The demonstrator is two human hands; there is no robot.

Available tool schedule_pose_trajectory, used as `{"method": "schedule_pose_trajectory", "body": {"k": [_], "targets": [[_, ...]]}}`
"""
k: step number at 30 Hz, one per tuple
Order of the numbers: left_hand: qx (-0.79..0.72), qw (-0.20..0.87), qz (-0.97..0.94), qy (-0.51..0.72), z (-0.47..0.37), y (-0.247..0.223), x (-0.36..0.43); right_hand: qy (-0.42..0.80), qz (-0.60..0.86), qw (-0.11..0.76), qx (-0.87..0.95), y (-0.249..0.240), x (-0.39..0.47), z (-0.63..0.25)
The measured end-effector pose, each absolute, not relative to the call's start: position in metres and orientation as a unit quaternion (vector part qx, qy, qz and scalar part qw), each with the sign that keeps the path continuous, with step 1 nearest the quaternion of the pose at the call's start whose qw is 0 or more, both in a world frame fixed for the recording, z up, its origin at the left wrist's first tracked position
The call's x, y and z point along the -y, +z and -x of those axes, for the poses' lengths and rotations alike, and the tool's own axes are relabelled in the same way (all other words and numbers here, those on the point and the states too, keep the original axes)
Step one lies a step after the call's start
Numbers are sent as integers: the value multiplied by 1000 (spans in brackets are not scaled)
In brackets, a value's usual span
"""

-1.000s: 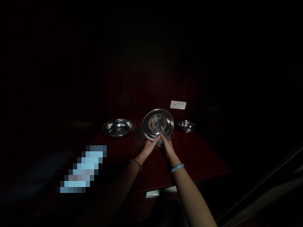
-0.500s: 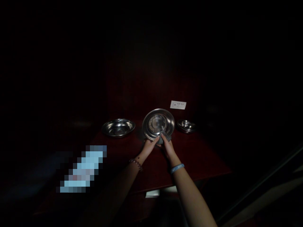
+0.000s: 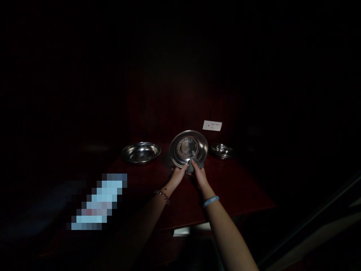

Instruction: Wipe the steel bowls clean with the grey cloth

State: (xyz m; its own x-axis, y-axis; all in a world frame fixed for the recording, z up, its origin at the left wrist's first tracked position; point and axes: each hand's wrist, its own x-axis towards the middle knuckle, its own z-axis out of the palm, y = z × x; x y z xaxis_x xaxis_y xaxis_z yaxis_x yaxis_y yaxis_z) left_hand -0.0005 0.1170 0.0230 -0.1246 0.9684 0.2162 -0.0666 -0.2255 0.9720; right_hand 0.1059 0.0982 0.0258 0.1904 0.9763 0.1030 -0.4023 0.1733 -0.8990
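Note:
A shiny round metal plate (image 3: pixel 184 145) with a raised rim is held tilted up, facing me, above the dark red table. My left hand (image 3: pixel 178 174) grips its lower left edge, thumb on the front and fingers behind. At the lower right edge, my right hand (image 3: pixel 199 174) pinches a grey cloth (image 3: pixel 197 163) against the rim with the thumb. The fingers behind the plate are hidden. To the left lies a wide metal basin (image 3: pixel 141 153). Several small metal bowls (image 3: pixel 222 150), nested together, sit to the right.
The red table (image 3: pixel 234 188) has its front edge just beyond my forearms. A white socket panel (image 3: pixel 212 125) is on the back wall. A bright pixelated patch (image 3: pixel 101 199) shows at the left. Beneath the table is a white object (image 3: pixel 181 232). The surroundings are very dark.
Almost nothing differs. Both hands still grip the plate and the cloth in the same place, with only a very slight shift of the right thumb and cloth.

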Motion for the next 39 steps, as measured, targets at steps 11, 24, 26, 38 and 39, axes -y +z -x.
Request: {"method": "schedule_pose_trajectory", "body": {"k": [11, 24, 26, 38, 39], "targets": [[-416, 484, -434, 636, 0, 28, -114, 481, 403, 679, 381, 25, -98, -106], [-475, 357, -508, 623, 6, 40, -105, 479, 420, 677, 368, 31, -95, -106], [-492, 331, -511, 623, 7, 39, -105, 479, 418, 681, 364, 32, -94, -106], [-485, 334, -512, 626, 13, 29, -113, 472, 424, 680, 368, 31, -94, -106], [-483, 338, -513, 624, 13, 29, -114, 474, 423, 680, 366, 31, -94, -106]]}}
